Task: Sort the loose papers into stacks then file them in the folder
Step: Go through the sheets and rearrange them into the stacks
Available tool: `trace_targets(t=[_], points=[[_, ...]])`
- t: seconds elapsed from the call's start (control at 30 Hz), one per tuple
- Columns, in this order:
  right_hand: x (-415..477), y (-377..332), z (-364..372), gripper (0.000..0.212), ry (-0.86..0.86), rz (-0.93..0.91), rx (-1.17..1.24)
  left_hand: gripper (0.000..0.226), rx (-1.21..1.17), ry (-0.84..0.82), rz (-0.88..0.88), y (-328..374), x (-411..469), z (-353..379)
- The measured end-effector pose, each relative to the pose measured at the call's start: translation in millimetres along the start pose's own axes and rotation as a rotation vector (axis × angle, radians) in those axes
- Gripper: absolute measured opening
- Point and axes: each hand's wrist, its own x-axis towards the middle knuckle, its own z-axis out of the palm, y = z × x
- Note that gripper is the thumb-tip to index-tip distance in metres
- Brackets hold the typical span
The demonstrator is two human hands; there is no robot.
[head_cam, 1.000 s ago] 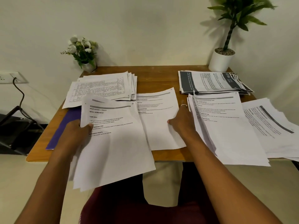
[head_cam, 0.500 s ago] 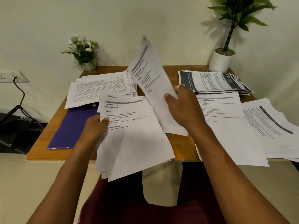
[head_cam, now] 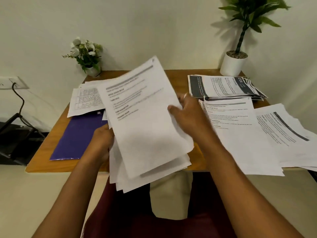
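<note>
purple folder point(head_cam: 77, 136) lies flat at the left of the wooden table point(head_cam: 176, 78), close to the front edge. left grip point(head_cam: 103, 140) curls round the left edge of a loose sheaf of papers point(head_cam: 154, 162) that overhangs the front edge. right grip point(head_cam: 190, 115) pinches the top sheet point(head_cam: 137, 103) at its right edge, thumb on top. stacks lie at back left point(head_cam: 85, 98), back right point(head_cam: 223, 86) and along the right point(head_cam: 240, 134). bare wood shows between the back stacks.
</note>
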Motion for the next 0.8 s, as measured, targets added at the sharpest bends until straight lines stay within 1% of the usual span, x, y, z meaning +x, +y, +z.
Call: trace_targets(t=[0.1,0.17,0.23,0.27,0.33,0.43,0.5,0.57,0.6,0.63,0.7,0.8], points=[[-0.1,45.7,18.6,0.043,-0.017,0.153,-0.137,0.018,-0.101,-0.009,-0.041,3.1,-1.8,4.8],[-2.8,69.0,27.7,0.044,-0.007,0.189,-0.198,0.023,-0.075,0.009,-0.037,7.0,-3.5,10.8],[-5.5,82.9,34.9,0.044,0.007,0.178,-0.283,0.031,0.006,0.031,0.013,11.8,-8.0,19.0],[-6.4,86.4,37.6,0.042,0.019,0.162,-0.324,0.029,0.033,0.025,0.063,13.7,-11.0,23.5],[-7.4,87.6,41.3,0.041,0.021,0.129,-0.382,0.014,0.094,-0.012,0.151,11.1,-13.8,30.8],[-10.8,79.3,37.5,0.044,-0.004,0.071,-0.458,0.029,0.281,0.007,0.244,5.2,-13.5,39.7],[-12.9,68.5,23.8,0.043,0.082,-0.020,-0.452,0.036,0.375,0.056,0.271,2.6,-12.0,43.3],[-10.7,58.2,-2.9,0.035,0.286,-0.104,-0.392,0.043,0.416,0.072,0.270,0.5,-9.4,46.9],[-6.9,56.2,-20.9,0.030,0.389,-0.113,-0.368,0.046,0.434,0.075,0.266,-0.3,-8.2,49.2],[-1.7,57.8,-40.2,0.028,0.465,-0.095,-0.372,0.048,0.451,0.072,0.263,-1.4,-7.7,51.2],[10.8,71.9,-78.5,0.030,0.533,0.011,-0.451,0.051,0.465,0.061,0.269,-1.5,-7.6,56.3],[22.4,106.6,-120.3,0.048,0.501,0.297,-0.606,0.050,0.452,0.044,0.274,-2.7,-6.7,63.6]])
